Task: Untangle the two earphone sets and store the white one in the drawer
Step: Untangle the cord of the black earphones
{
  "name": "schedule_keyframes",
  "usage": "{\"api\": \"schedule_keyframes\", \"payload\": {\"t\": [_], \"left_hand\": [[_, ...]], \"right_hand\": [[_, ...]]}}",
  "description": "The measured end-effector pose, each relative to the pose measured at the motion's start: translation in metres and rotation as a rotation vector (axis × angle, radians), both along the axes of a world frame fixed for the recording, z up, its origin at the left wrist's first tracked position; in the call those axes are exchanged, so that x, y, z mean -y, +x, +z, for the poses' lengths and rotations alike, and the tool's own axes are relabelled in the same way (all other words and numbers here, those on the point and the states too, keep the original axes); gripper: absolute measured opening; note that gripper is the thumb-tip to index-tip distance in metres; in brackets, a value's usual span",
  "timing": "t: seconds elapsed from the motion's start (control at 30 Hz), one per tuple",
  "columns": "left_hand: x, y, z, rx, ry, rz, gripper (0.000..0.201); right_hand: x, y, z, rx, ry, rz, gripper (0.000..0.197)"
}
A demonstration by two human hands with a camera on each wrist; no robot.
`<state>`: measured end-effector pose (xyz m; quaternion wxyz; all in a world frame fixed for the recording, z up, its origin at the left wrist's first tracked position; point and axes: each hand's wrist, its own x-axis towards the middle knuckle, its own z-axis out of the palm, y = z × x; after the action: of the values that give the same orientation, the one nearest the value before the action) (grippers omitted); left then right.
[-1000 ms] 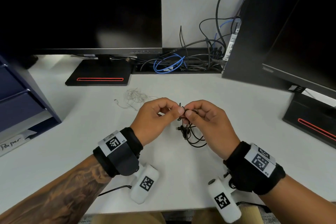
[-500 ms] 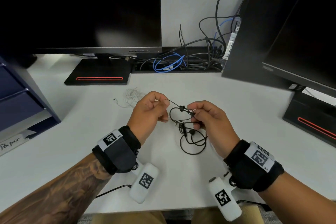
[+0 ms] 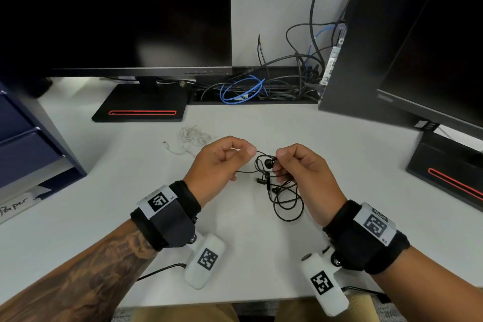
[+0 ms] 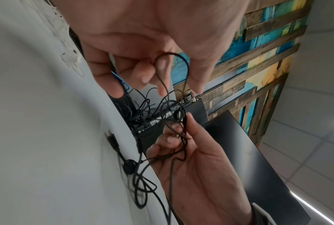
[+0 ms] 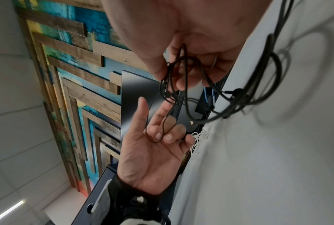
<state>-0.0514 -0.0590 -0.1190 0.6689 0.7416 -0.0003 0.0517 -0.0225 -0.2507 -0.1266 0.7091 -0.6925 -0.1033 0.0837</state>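
**Both hands on the black earphones, white set lying apart**

The left hand [image 3: 219, 165] pinches a loop of the thin black earphone cord [image 3: 286, 201] between thumb and fingers; the right hand [image 3: 304, 178] has its curled fingers closed round a bunch of the same cord, one round earbud at its fingertips. Below the two grips the rest of the cord hangs in loops onto the white desk [image 3: 104, 191]. Beyond the left hand's knuckles, near but apart from it, the tangled white earphone set [image 3: 192, 137] lies on the desk. Further left stands the dark blue drawer unit [image 3: 23, 138].
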Motion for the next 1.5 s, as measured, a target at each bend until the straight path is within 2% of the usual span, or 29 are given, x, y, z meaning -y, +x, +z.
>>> {"api": "schedule_keyframes", "payload": {"t": [0.1,0.2,0.27,0.33,0.43,0.53,0.63,0.93,1.1,1.2,1.33,1.5], "left_hand": [[0.002,-0.001,-0.002,0.022,0.012,-0.092,0.026],[0.002,0.000,-0.003,0.044,0.036,-0.059,0.011],[0.000,0.001,-0.005,0.034,0.058,-0.024,0.003],[-0.001,0.002,-0.006,0.019,0.086,-0.023,0.010],[0.000,0.000,-0.004,0.011,0.044,-0.064,0.009],[0.003,-0.001,-0.003,0.057,0.055,-0.064,0.021],[0.000,0.002,-0.008,0.106,0.118,-0.026,0.006],[0.001,0.003,-0.009,0.086,0.113,0.011,0.016],[0.003,0.001,-0.005,0.083,0.106,0.050,0.021],[0.003,0.000,-0.004,0.091,0.093,0.032,0.020],[0.003,-0.003,0.000,0.084,0.076,-0.025,0.020],[0.000,-0.003,0.005,0.077,0.043,-0.029,0.016]], "right_hand": [[0.000,-0.003,-0.001,0.012,0.027,0.034,0.013],[-0.001,-0.003,-0.001,0.030,0.062,0.031,0.006],[-0.001,-0.002,-0.001,0.046,0.073,0.020,0.009],[0.000,-0.001,0.000,0.056,0.075,0.021,0.013],[-0.001,-0.002,0.000,0.061,0.065,0.040,0.015],[-0.001,-0.005,0.000,0.063,0.063,0.063,0.017],[-0.003,-0.007,0.001,0.067,0.043,0.095,0.016],[-0.003,-0.009,0.005,0.080,0.029,0.139,0.021],[-0.002,-0.009,0.002,0.102,-0.058,0.125,0.024],[-0.003,-0.009,0.002,0.073,-0.023,0.128,0.021],[-0.003,-0.009,0.003,0.090,0.005,0.160,0.034],[-0.003,-0.012,0.005,0.116,0.067,0.168,0.023]]}}
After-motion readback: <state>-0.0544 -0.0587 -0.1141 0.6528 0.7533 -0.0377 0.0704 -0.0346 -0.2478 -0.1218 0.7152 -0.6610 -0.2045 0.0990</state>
